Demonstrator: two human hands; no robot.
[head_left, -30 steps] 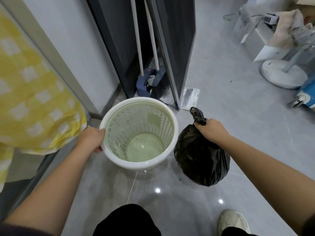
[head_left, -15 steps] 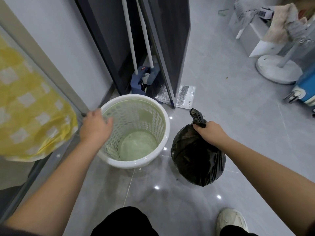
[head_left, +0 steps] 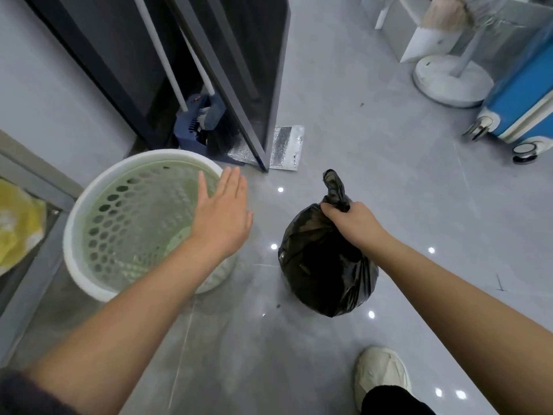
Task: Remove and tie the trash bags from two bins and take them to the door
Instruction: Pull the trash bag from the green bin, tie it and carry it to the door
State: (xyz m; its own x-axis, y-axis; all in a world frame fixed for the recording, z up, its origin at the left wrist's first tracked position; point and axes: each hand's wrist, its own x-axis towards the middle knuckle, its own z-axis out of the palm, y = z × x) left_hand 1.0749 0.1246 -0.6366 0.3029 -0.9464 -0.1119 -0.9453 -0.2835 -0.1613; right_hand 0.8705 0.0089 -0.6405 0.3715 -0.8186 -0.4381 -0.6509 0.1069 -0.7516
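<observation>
Your right hand [head_left: 350, 223] is clenched round the twisted neck of the black trash bag [head_left: 323, 277], just below the tuft that sticks up past your knuckles. The bag bulges full beneath your fist, just right of the bin [head_left: 70, 235]. I cannot tell whether its bottom rests on the floor [head_left: 374, 151] or hangs clear. Your left hand [head_left: 223, 217] is released and grasps nothing, its fingers straight and together above the bin's right side. I cannot tell if it touches the rim.

The main risk is the neck. It looks twisted or knotted, but the view does not show a finished knot. If you carry the bag by that grip alone and the plastic slips through your fingers, it can drop and spill. Thin film stretched by a full load could also tear where you squeeze it. You have a free hand to check or support it.

The bin looks light and has no liner. A knock from your left forearm could tip it or push it into the broom and dustpan [head_left: 197, 118] behind it. If you swing the bag forward, the edge of the dark door panel [head_left: 260, 85] could snag the film. You could also slip on the silver pouch [head_left: 284, 148] at its foot or on the glossy floor.
</observation>
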